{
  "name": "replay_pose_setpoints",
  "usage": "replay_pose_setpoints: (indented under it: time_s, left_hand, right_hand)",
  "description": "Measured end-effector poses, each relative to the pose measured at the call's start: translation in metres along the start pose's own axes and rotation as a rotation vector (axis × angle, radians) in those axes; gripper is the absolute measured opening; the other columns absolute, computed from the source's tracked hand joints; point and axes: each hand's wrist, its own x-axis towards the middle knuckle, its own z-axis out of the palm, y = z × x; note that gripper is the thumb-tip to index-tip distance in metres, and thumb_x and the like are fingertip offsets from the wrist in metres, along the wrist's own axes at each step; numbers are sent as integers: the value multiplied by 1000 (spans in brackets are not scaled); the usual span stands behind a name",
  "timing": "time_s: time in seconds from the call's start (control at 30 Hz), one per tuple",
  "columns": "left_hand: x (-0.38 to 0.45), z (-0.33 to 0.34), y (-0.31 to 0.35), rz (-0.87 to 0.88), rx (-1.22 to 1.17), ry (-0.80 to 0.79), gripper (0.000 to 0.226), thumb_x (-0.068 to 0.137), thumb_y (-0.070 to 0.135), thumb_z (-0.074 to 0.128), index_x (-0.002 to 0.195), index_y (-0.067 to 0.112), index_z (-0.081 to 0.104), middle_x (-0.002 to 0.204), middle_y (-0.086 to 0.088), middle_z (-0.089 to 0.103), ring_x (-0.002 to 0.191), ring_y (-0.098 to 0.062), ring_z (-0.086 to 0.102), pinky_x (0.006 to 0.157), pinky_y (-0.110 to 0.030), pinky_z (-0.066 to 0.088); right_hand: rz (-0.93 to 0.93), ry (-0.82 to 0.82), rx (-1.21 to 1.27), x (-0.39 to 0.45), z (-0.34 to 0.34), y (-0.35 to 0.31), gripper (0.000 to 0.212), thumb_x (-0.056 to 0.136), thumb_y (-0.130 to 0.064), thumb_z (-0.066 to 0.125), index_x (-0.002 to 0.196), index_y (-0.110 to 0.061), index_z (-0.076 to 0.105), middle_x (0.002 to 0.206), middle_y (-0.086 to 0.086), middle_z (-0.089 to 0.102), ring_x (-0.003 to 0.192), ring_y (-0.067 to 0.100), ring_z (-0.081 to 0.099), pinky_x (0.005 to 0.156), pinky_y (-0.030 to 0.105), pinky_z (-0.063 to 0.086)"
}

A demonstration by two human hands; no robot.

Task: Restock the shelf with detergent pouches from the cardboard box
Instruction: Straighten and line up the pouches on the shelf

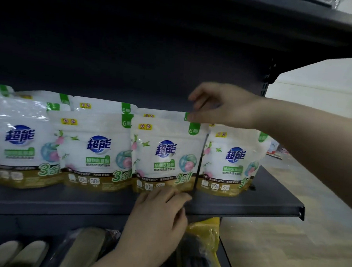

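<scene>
**thin divider, crowded row: pouches could topple as hands steady the shelf**

from the left, rows of white, green and gold printed plastic detergent pouches [95, 148] stand upright along the dark grey metal shelf [249, 203], stacked at least two deep. the cardboard box is not in view.

the risk, as a judgement: the thin black upright divider rod [200, 162] stands between the third front pouch [165, 155] and the end pouch [233, 160]. if it is pushed sideways or lifted free, the soft pouches beside it could slump forward off the shelf's front edge. the end pouch sits near the shelf's open right end and looks the likeliest to slide out.

the left hand [157, 213] reaches up from below, palm down, fingers curled at the divider's foot on the shelf lip; whether they clamp the rod cannot be told. the right hand [220, 105] comes in from the right on an outstretched forearm, thumb and fingers drawn together in a pinch at the divider's top, just above the back pouches.

below, olive-green rounded packs [88, 246] and a yellow plastic wrapper [207, 235] lie on the lower shelf.
</scene>
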Motion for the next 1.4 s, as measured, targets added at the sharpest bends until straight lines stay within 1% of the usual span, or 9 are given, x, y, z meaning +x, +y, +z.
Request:
replay_pose_setpoints:
  time_s: [0.13, 0.3, 0.47, 0.57, 0.73, 0.83, 1.0, 1.13, 1.4]
  left_hand:
    - [-13, -19, -34, -101, 71, 45, 30, 87, 34, 47, 113, 42, 60, 108, 22, 57, 102, -8, 57, 86, -31, 48]
    - [-11, -16, -41, -66, 75, 75, 39, 86, 33, 37, 117, 39, 60, 106, 17, 56, 101, -12, 56, 87, -36, 48]
    - [-8, -4, -37, -41, 40, 64, 45, 86, 37, 32, 121, 39, 59, 111, 19, 53, 108, -10, 52, 91, -37, 45]
    - [-13, -6, -45, -12, -16, 63, 38, 90, 35, 38, 121, 38, 60, 110, 19, 51, 109, -7, 50, 94, -35, 44]
    - [-24, -26, -73, -27, -90, 158, 29, 91, 36, 45, 114, 38, 63, 105, 21, 57, 101, -3, 54, 88, -30, 46]
    - [-29, -38, -95, -56, -81, 225, 28, 89, 38, 46, 108, 36, 66, 104, 20, 62, 97, -4, 58, 83, -33, 49]
    - [-34, -60, -139, -101, -68, 293, 18, 90, 40, 51, 96, 32, 66, 89, 16, 62, 82, -6, 60, 70, -36, 52]
    - [-37, -69, -158, -140, -90, 348, 22, 90, 46, 52, 88, 29, 66, 81, 14, 63, 76, -4, 59, 63, -33, 52]
    - [-31, -67, -159, -121, -101, 304, 21, 88, 48, 46, 93, 34, 62, 86, 15, 61, 81, -6, 59, 68, -37, 53]
  right_hand:
    - [-76, -206, -250, 20, 29, -26, 29, 88, -37, 71, 116, -30, 68, 109, -14, 68, 100, 5, 63, 86, 25, 51]
    - [-86, -185, -307, 25, 35, -23, 16, 92, -25, 67, 105, -20, 75, 102, -8, 73, 97, 11, 66, 88, 34, 52]
    - [-30, -191, -283, 21, 33, -16, 16, 91, -27, 69, 106, -25, 74, 102, -13, 74, 94, 5, 67, 90, 35, 54]
    - [14, -180, -248, 19, 31, -20, 21, 81, -46, 73, 97, -32, 73, 95, -14, 74, 90, 4, 69, 88, 37, 56]
    - [-76, 101, 57, 38, 39, -65, 28, 78, -48, 75, 98, -28, 72, 95, -6, 73, 92, 12, 70, 86, 34, 56]
    - [-174, -3, -11, 59, 62, -104, 37, 79, -47, 76, 111, -32, 67, 102, -11, 70, 95, 6, 68, 91, 30, 55]
    - [-250, -132, -186, 83, 95, -144, 30, 82, -44, 75, 108, -32, 67, 104, -12, 67, 89, 5, 64, 76, 30, 55]
    - [-203, -193, -283, 89, 112, -148, 40, 85, -41, 73, 122, -34, 58, 114, -15, 59, 96, 4, 58, 83, 30, 47]
    - [-206, -189, -363, 85, 116, -141, 26, 89, -34, 68, 114, -26, 66, 105, -6, 69, 95, 15, 63, 87, 38, 52]
